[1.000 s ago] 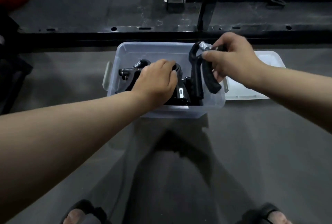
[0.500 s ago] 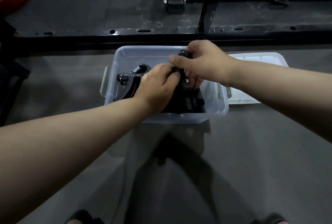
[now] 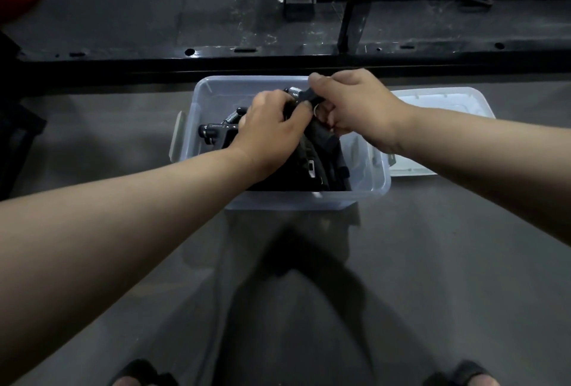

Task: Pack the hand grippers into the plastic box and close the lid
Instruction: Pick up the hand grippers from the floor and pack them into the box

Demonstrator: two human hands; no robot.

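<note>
together, both sets of curled fingers pinch one black gripper [image 3: 304, 95] by its spring end, above the box's [image 3: 216, 88] middle: right hand [image 3: 355, 107] from the far side, left hand [image 3: 272, 126] from the near. more grippers [image 3: 321, 166] lie in the box on the floor. the lid [image 3: 448, 101] lies off, touching its right edge.

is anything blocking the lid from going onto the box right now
Yes. Both hands, left and right, are over the open box, holding a gripper whose spring end sticks up above the rim. The lid lies on the floor right of the box.
</note>
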